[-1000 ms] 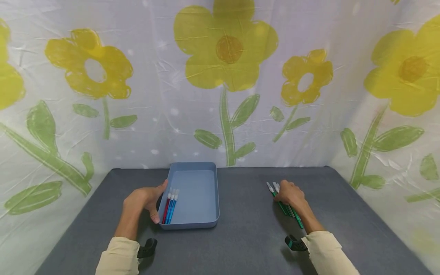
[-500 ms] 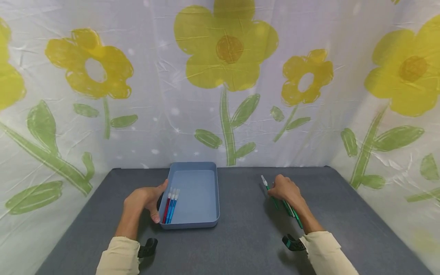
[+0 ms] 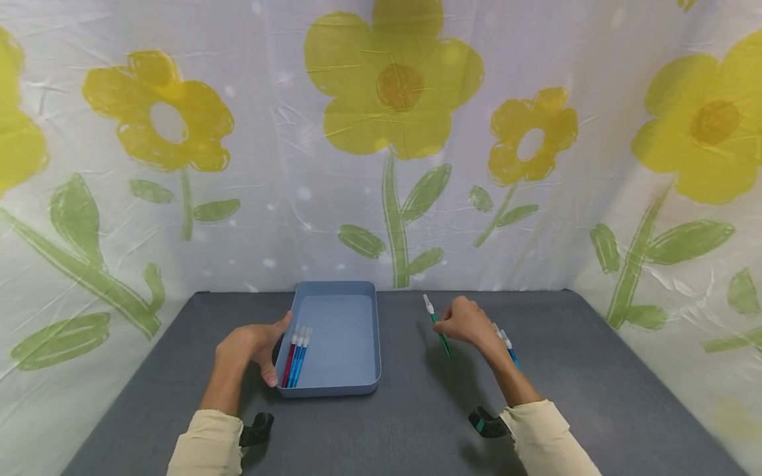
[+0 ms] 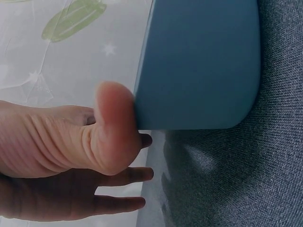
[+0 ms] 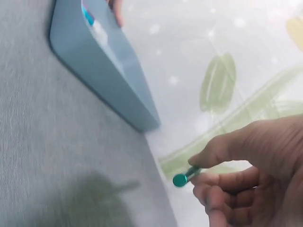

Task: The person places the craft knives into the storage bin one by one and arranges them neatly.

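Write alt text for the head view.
A right hand pinches a white-capped green pen above a dark grey table, while the left hand touches the left side of a blue-grey tray holding one red pen and two blue pens. More pens lie partly hidden by the right arm; a yellow-flowered backdrop hangs behind.

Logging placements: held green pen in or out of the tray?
Out: right hand pinches the green pen above the table, apart from the tray.

The tray (image 3: 342, 344) looks matt plastic, the green pen (image 3: 433, 316) glossy, the tablecloth (image 4: 277, 142) woven.
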The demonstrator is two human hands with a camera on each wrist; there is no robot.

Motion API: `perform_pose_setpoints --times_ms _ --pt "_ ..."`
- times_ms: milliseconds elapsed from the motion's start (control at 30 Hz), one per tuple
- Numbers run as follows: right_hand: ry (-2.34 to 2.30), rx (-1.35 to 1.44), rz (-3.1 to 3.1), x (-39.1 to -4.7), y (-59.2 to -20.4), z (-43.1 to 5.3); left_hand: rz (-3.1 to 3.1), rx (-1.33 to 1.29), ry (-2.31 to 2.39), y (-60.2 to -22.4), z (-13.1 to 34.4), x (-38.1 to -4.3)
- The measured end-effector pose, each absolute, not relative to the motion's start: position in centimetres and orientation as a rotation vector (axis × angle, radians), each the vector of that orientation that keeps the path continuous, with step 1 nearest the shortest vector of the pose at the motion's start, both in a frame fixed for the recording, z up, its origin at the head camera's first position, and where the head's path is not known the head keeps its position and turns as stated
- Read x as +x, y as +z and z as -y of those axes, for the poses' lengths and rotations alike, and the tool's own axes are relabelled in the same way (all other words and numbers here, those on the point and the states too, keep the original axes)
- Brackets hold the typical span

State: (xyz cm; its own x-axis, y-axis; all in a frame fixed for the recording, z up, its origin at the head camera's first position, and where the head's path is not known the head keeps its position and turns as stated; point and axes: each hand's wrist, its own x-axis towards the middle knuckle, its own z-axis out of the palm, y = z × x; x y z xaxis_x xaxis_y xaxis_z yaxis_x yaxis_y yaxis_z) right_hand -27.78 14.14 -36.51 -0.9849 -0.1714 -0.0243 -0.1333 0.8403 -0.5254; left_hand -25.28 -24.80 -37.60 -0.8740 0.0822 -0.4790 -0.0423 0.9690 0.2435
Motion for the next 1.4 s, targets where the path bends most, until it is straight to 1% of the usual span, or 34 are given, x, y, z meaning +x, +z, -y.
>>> perform_pose_setpoints --times_ms 200,433,633,833,1133,1400 --pt "-0.976 -0.373 -2.877 -27.5 -36.3 -11.2 -2.615 0.018 0.343 -37.7 24.7 -25.4" --pt "-1.045 -0.489 -2.83 -26.9 -36.5 -6.6 -2.608 0.004 0.344 -38.0 24.7 -25.6" --pt "-1.047 -0.532 -2.833 -26.2 -36.9 -2.3 -2.61 0.016 0.338 -38.0 24.7 -25.7" --pt "-0.973 -0.494 -2.869 -25.7 -38.1 1.5 -2.613 0.026 0.326 -38.0 24.8 -25.6" --pt "-0.854 -0.459 -2.895 -25.7 -40.6 4.8 -2.613 0.022 0.302 -37.8 24.7 -25.5" --pt "-0.824 -0.512 -2.895 -25.3 -41.5 6.6 -2.629 0.082 0.24 -37.5 24.8 -25.4"
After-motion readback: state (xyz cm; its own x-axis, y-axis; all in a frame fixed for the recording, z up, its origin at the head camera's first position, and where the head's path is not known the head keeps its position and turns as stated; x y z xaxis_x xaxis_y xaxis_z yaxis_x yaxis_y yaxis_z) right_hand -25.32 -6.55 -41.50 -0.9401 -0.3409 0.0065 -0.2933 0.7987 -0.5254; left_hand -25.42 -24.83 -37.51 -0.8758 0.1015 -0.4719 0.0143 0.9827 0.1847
